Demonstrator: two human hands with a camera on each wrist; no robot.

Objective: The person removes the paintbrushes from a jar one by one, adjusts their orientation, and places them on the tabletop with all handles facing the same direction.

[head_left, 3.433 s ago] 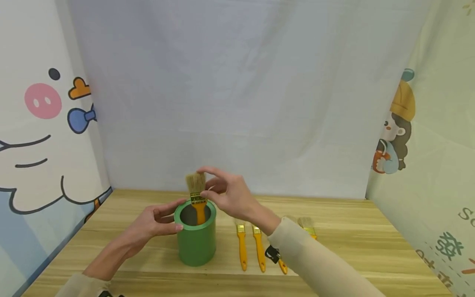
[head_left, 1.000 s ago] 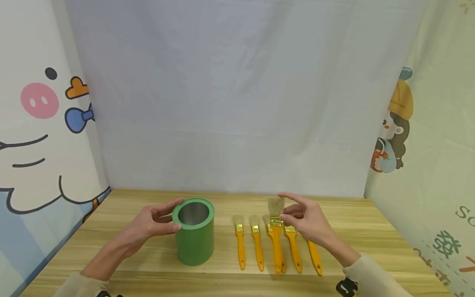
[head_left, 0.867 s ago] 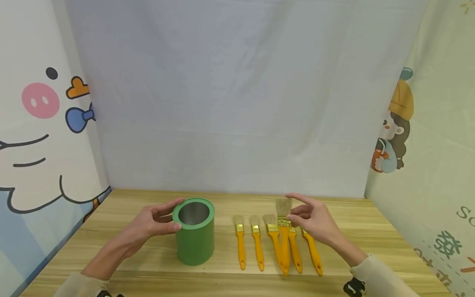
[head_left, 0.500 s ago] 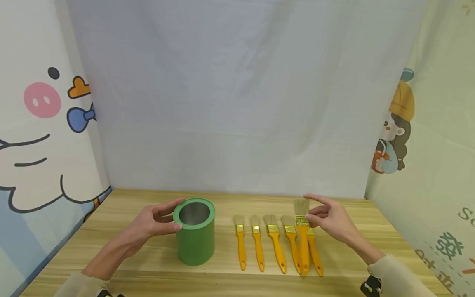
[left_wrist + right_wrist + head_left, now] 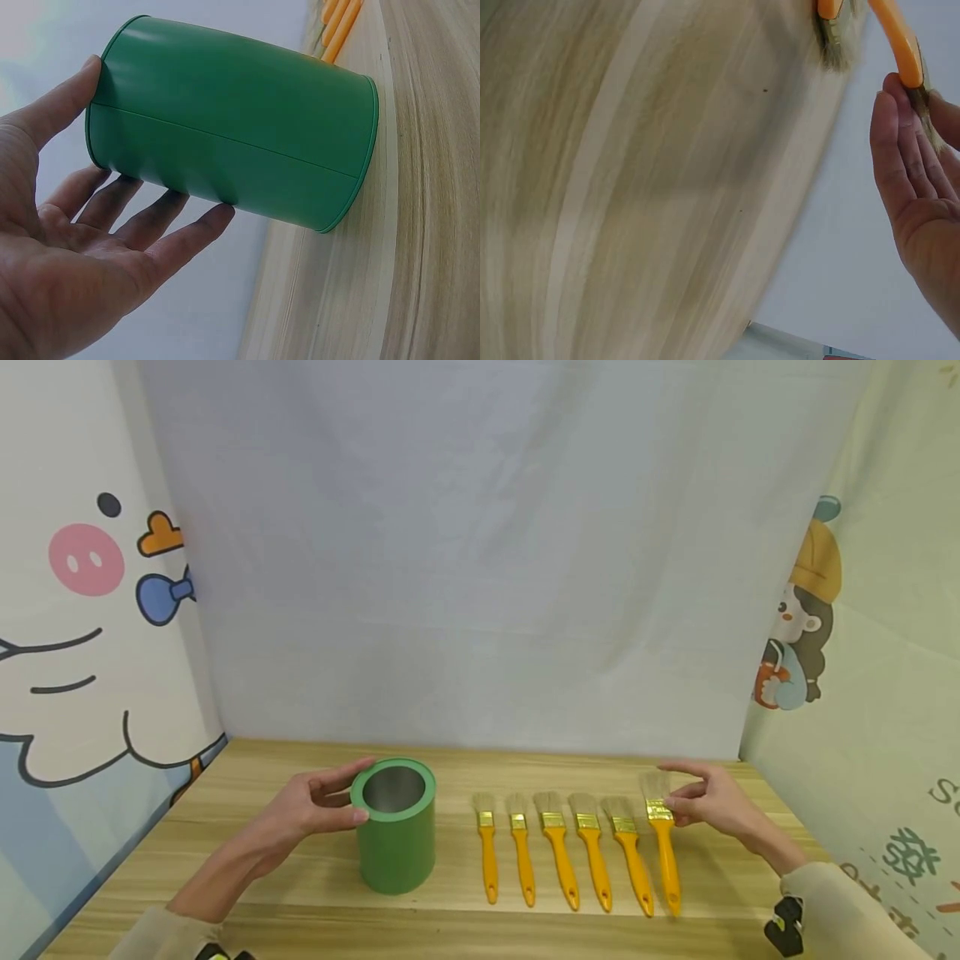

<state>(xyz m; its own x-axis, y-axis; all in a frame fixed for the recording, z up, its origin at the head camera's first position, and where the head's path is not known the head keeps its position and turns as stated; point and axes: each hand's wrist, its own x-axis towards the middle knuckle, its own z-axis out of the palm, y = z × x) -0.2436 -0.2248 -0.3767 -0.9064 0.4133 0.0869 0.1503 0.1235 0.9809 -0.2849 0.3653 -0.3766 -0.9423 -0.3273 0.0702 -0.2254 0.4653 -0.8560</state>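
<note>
In the head view a green can (image 5: 396, 856) stands upright on the wooden table, its mouth facing up and no brush showing inside. My left hand (image 5: 311, 806) holds its upper left side, thumb near the rim; in the left wrist view the fingertips touch the can's wall (image 5: 232, 120). With my right hand (image 5: 716, 802) I pinch a paintbrush (image 5: 666, 860) at its metal band, bristles away from me. Whether its orange handle touches the table I cannot tell. Several more paintbrushes (image 5: 562, 860) lie side by side between the can and the held one.
The wooden table (image 5: 450, 935) ends at a pale cloth backdrop (image 5: 480, 610). Printed cloths hang at the left (image 5: 67, 693) and right (image 5: 885, 693) sides. Bare table shows right of the held paintbrush.
The right hand has lifted the paintbrush out of the can, carried it rightward over the others and lowered it at the right end of the row. The left hand and can stay put.
</note>
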